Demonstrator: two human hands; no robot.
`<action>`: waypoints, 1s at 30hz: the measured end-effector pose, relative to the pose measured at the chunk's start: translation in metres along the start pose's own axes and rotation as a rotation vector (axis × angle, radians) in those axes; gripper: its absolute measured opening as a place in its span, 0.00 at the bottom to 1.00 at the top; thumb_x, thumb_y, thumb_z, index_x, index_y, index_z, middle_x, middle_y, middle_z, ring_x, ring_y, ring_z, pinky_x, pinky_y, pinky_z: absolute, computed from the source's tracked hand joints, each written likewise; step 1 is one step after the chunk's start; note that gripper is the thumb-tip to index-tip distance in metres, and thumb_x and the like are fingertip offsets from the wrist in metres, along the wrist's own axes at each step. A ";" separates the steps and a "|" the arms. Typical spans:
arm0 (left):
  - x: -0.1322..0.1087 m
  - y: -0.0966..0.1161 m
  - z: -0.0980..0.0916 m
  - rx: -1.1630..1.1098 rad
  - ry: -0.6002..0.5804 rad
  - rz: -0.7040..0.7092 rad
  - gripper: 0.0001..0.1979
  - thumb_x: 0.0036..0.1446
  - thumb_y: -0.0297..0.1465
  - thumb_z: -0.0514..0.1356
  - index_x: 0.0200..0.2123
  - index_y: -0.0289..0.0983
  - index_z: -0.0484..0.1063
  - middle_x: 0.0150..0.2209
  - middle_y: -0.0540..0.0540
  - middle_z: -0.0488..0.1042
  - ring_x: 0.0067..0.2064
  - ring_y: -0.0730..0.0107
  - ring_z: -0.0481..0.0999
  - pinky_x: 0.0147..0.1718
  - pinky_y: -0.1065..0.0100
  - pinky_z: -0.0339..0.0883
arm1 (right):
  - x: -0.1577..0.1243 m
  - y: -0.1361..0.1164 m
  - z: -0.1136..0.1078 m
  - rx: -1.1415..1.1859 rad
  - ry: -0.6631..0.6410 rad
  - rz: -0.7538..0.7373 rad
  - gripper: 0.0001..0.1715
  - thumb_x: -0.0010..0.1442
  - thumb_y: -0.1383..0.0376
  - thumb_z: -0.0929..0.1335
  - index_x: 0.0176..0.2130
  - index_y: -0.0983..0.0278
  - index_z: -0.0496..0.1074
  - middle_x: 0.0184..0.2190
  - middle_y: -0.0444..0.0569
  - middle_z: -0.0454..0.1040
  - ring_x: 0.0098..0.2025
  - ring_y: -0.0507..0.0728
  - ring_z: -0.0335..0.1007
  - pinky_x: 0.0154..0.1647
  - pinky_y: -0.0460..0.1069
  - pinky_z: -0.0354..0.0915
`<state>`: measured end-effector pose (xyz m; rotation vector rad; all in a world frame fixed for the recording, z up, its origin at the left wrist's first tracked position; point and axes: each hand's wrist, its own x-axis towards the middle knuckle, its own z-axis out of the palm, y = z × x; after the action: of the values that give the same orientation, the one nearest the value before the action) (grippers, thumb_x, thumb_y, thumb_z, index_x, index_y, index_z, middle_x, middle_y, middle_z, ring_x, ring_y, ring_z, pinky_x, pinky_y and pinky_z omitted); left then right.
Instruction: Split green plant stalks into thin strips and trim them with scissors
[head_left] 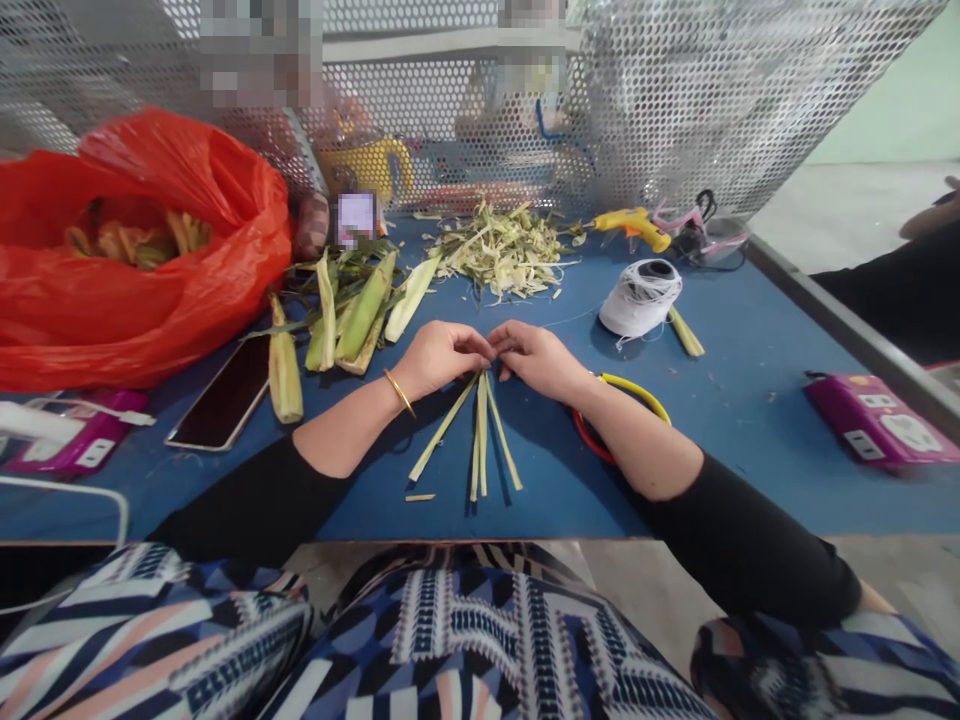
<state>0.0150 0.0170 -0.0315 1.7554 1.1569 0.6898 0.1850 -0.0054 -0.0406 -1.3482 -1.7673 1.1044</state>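
Narrow pale-green corn husk strips point(481, 440) fan out toward the table's front edge, their upper ends gathered between my hands. My left hand point(442, 352), with a gold bangle at its wrist, is closed in a pinch on those ends. From the other side my right hand point(534, 357) meets it, fingers bent and closed on the same ends; the fingertips partly hide the join. A short loose husk piece point(420, 497) lies below the strips. Under my right forearm is a red and yellow ring-shaped handle point(637, 388), partly covered.
Corn husks point(367, 310) lie left, beside a phone point(225, 395) and a red plastic bag point(247, 210). Husk shreds point(502, 250) are heaped behind my hands. Rightward are a white thread spool point(634, 305), a yellow glue gun point(634, 228) and a purple power strip point(877, 420). A perforated metal screen point(450, 90) stands behind.
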 end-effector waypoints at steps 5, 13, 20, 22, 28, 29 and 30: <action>-0.001 0.000 -0.001 0.242 0.062 0.181 0.06 0.45 0.26 0.62 0.29 0.38 0.79 0.29 0.49 0.81 0.31 0.70 0.78 0.34 0.71 0.70 | -0.001 0.000 0.000 -0.063 0.008 -0.021 0.19 0.47 0.81 0.60 0.36 0.64 0.68 0.30 0.43 0.77 0.23 0.47 0.70 0.27 0.42 0.64; 0.003 -0.005 -0.003 0.145 0.062 0.117 0.07 0.44 0.29 0.65 0.30 0.35 0.77 0.29 0.46 0.81 0.31 0.68 0.78 0.33 0.69 0.70 | 0.000 0.000 0.001 -0.044 0.016 -0.006 0.20 0.48 0.81 0.60 0.38 0.64 0.67 0.31 0.42 0.77 0.22 0.46 0.69 0.27 0.42 0.65; 0.002 -0.002 -0.004 0.161 0.057 0.112 0.08 0.45 0.32 0.66 0.30 0.35 0.77 0.29 0.46 0.80 0.31 0.68 0.78 0.32 0.70 0.69 | -0.001 -0.002 0.001 -0.025 0.035 -0.016 0.19 0.47 0.82 0.60 0.36 0.65 0.67 0.31 0.42 0.77 0.21 0.45 0.68 0.27 0.42 0.65; 0.000 0.000 -0.004 0.223 0.079 0.129 0.06 0.45 0.30 0.65 0.30 0.35 0.77 0.30 0.46 0.81 0.32 0.68 0.78 0.33 0.70 0.68 | -0.001 -0.001 0.002 -0.021 0.036 -0.011 0.19 0.47 0.82 0.60 0.36 0.64 0.67 0.31 0.42 0.77 0.21 0.45 0.68 0.27 0.42 0.65; -0.005 0.006 -0.002 0.436 0.115 0.208 0.07 0.49 0.25 0.61 0.31 0.38 0.78 0.32 0.48 0.81 0.33 0.68 0.79 0.35 0.71 0.67 | 0.000 0.000 0.002 -0.040 0.038 -0.005 0.19 0.48 0.82 0.60 0.36 0.64 0.66 0.32 0.43 0.78 0.22 0.46 0.69 0.27 0.42 0.65; -0.006 0.006 -0.001 0.467 0.124 0.217 0.07 0.50 0.25 0.60 0.31 0.38 0.78 0.32 0.48 0.81 0.34 0.68 0.78 0.35 0.71 0.67 | 0.000 0.000 0.002 -0.047 0.040 -0.005 0.19 0.48 0.82 0.60 0.36 0.64 0.66 0.32 0.43 0.78 0.22 0.46 0.69 0.27 0.42 0.65; -0.007 0.006 -0.001 0.500 0.135 0.224 0.08 0.50 0.25 0.60 0.31 0.38 0.79 0.32 0.48 0.81 0.34 0.68 0.78 0.35 0.70 0.67 | -0.001 0.000 0.002 -0.053 0.042 -0.004 0.19 0.48 0.82 0.60 0.36 0.64 0.66 0.32 0.43 0.78 0.22 0.46 0.69 0.27 0.42 0.65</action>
<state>0.0142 0.0103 -0.0257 2.3143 1.3165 0.6987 0.1832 -0.0066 -0.0416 -1.3881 -1.7793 1.0265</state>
